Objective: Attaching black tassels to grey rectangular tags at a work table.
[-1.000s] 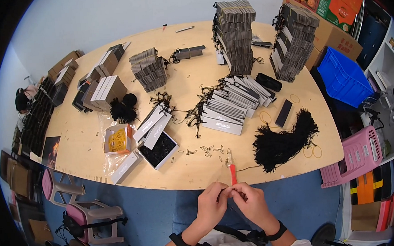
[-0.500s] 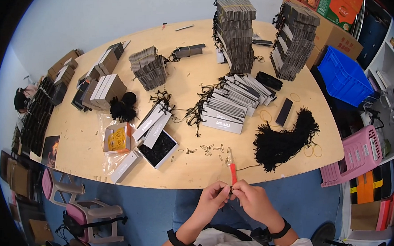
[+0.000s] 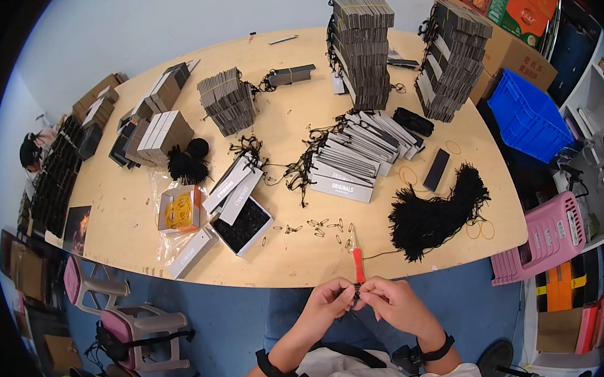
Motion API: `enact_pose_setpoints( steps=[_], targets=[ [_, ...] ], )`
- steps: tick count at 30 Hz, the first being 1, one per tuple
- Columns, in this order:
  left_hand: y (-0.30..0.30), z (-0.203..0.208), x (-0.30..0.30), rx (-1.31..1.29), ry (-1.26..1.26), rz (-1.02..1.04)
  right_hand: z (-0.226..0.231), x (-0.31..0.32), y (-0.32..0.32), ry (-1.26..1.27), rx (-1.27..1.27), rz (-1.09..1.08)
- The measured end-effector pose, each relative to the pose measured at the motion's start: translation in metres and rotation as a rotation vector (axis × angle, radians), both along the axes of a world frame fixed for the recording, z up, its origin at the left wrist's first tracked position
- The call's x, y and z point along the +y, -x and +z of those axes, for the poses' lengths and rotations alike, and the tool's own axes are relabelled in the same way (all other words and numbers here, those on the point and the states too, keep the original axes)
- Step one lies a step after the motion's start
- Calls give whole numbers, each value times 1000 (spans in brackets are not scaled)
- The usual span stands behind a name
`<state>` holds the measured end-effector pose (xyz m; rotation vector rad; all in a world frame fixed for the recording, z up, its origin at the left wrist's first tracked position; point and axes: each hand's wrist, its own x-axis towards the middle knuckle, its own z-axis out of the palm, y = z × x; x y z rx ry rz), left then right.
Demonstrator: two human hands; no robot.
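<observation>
Just off the table's near edge, my left hand (image 3: 329,300) and my right hand (image 3: 395,302) meet, both with fingers pinched. Between the fingertips is a bit of black cord (image 3: 357,297), mostly covered by the fingers. A tool with a red handle (image 3: 358,265) and a thin metal tip lies at the edge, pointing away from me, right beyond my fingertips. Past its tip, small brass-coloured clips (image 3: 318,226) are scattered on the wood. To the right rests a thick bundle of black cords (image 3: 437,214).
On the table (image 3: 293,259) lie fanned white tags (image 3: 344,185) with black strings and a box of dark bits (image 3: 243,227). Another box (image 3: 179,210) holds yellow rubber bands. Tall banded tag stacks (image 3: 361,55) stand behind. A blue crate (image 3: 529,116) is at the right.
My right hand has shifted slightly right, and its fingers have turned a little at the cord. My left hand stays nearly in place. Things on the table look unmoved.
</observation>
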<state>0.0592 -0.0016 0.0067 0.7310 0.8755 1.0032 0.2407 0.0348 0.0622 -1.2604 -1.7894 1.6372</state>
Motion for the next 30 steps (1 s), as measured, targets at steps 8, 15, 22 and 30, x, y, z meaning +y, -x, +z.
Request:
enact_pose_setpoints(
  steps=[8,15,22,30],
  targets=[
    [-2,7,1,-103,72,-6,3,-2,-1,-97,31,-17],
    [-13,1,-2,163,-88,161,-7,3,-5,30,62,11],
    [-5,5,0,-59,144,41,-6,0,-2,-136,-10,26],
    [-1,8,1,-137,191,-15,-9,-5,1,-364,-67,5]
  ],
)
